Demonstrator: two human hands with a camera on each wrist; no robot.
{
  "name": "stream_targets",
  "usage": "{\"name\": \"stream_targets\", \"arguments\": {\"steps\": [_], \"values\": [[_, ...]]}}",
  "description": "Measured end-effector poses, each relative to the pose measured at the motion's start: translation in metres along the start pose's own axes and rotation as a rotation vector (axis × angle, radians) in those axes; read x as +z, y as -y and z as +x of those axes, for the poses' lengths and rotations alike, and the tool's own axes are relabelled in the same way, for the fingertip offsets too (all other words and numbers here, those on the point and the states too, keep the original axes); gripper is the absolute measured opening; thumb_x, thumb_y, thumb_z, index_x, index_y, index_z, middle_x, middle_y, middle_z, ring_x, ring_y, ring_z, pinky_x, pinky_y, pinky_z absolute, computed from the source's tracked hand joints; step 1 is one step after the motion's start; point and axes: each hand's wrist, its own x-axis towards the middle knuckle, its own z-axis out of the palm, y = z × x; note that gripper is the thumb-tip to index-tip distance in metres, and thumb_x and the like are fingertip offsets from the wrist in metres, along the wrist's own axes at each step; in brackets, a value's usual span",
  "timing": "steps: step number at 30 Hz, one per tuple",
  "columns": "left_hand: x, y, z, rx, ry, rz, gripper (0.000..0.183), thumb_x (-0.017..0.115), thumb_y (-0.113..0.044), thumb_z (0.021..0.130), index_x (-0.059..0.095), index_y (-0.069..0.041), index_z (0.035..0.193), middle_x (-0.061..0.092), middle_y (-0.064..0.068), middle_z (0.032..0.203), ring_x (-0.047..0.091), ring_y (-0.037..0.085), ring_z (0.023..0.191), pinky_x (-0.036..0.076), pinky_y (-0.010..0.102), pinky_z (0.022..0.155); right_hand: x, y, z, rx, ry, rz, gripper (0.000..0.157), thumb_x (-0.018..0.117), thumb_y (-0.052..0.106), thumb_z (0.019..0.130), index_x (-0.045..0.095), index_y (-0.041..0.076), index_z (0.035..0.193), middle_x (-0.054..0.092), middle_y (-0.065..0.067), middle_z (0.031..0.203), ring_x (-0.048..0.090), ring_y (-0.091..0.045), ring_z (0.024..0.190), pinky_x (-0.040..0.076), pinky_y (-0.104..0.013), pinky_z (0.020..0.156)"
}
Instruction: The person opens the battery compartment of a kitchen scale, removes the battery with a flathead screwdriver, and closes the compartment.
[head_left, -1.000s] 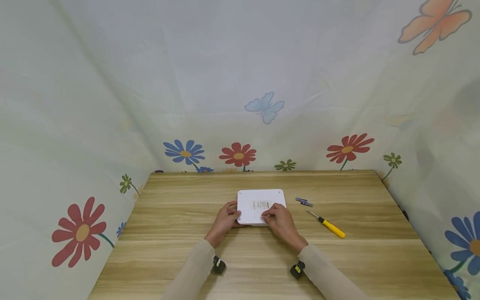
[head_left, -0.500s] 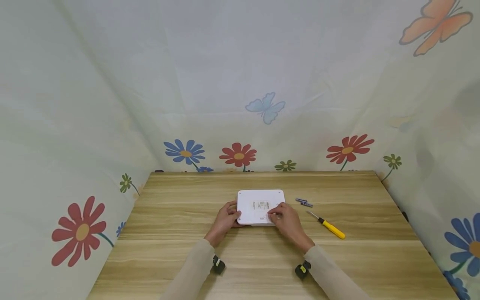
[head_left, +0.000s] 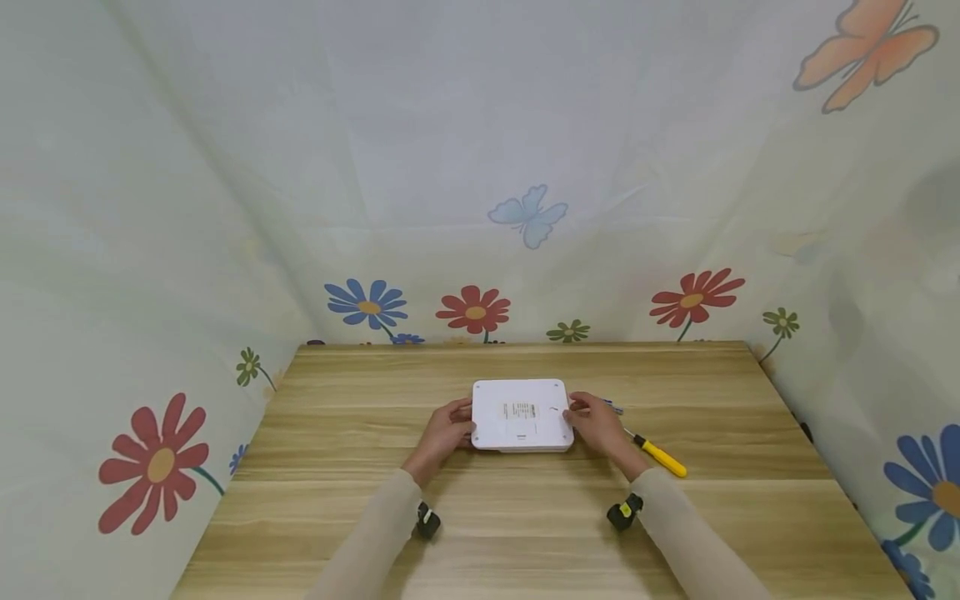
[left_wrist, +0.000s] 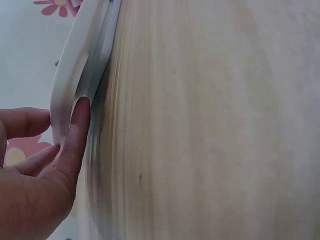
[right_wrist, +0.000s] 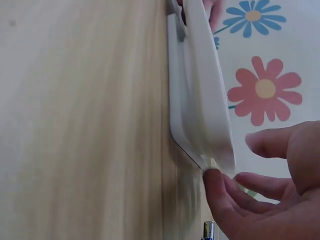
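A flat white device [head_left: 519, 425] with rounded corners lies on the wooden table, its printed label [head_left: 519, 410] facing up. A small dark mark shows right of the label. My left hand [head_left: 447, 432] grips the left edge. In the left wrist view, one finger [left_wrist: 80, 122] reaches beneath the rim and others meet its outer side. At the right side is my right hand [head_left: 596, 421], fingertips against the edge. From the right wrist, its thumb [right_wrist: 270, 142] stands off the device, while a fingertip [right_wrist: 214, 177] touches the lower corner.
Batteries [head_left: 615, 407] lie behind my right hand, partly hidden by it. Nearby on the right rests a screwdriver [head_left: 663, 458] with a yellow handle. Flower-printed curtains [head_left: 420, 208] rise behind and beside the wooden table [head_left: 360, 375].
My right hand has moved from the lower right of the device's face out to its right edge, uncovering that part. My left hand stays at the left edge.
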Motion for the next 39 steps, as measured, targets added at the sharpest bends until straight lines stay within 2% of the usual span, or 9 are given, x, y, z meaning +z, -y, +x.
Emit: {"name": "stream_targets", "arguments": {"steps": [6,11,19,25,32,39], "values": [[-0.004,-0.002,0.002,-0.002,0.034,-0.004,0.055,0.060,0.002,0.094,0.048,0.004,0.148,0.062,0.026,0.135,0.069,0.017,0.090,0.064,0.032,0.076,-0.003,0.004,0.009,0.065,0.095,-0.006,0.049,0.062,0.021,0.101,0.055,-0.003,0.143,0.067,-0.021,0.130,0.065,-0.033,0.117,0.057,-0.046,0.099],[-0.004,-0.002,0.001,-0.003,0.040,-0.008,0.054,0.061,0.002,0.094,0.049,0.005,0.147,0.062,0.027,0.133,0.069,0.016,0.090,0.064,0.031,0.075,-0.005,0.005,0.012,0.103,0.134,0.027,0.048,0.063,0.019,0.101,0.056,-0.003,0.143,0.065,-0.022,0.135,0.064,-0.029,0.118,0.056,-0.045,0.102],[-0.004,-0.003,0.001,0.003,0.040,-0.001,0.053,0.061,0.003,0.094,0.050,0.007,0.145,0.062,0.028,0.131,0.068,0.016,0.089,0.064,0.030,0.073,-0.004,0.002,0.011,0.125,0.169,0.116,0.052,0.066,0.017,0.098,0.054,-0.003,0.145,0.066,-0.020,0.133,0.065,-0.020,0.103,0.057,-0.028,0.084],[-0.006,-0.006,-0.001,0.016,0.036,-0.022,0.056,0.061,0.005,0.092,0.050,0.006,0.147,0.060,0.028,0.130,0.068,0.017,0.088,0.064,0.031,0.074,-0.004,0.004,0.009,0.130,0.164,0.159,0.053,0.066,0.015,0.098,0.052,-0.005,0.145,0.065,-0.019,0.128,0.063,-0.019,0.101,0.057,-0.026,0.081],[-0.007,-0.007,-0.003,0.049,0.042,-0.048,0.059,0.061,0.007,0.090,0.049,0.004,0.148,0.058,0.027,0.130,0.068,0.017,0.089,0.064,0.031,0.072,-0.006,0.009,0.007,0.132,0.121,0.172,0.052,0.069,0.013,0.096,0.054,-0.001,0.144,0.062,-0.017,0.120,0.059,-0.024,0.100,0.054,-0.024,0.078],[-0.007,-0.011,-0.005,0.065,-0.010,-0.031,0.054,0.064,0.005,0.087,0.058,0.003,0.140,0.061,0.024,0.127,0.069,0.017,0.087,0.064,0.033,0.075,-0.006,0.010,0.001,0.115,0.092,0.201,0.053,0.070,0.010,0.094,0.052,0.001,0.144,0.062,-0.018,0.124,0.062,-0.026,0.103,0.061,-0.033,0.087]]}}
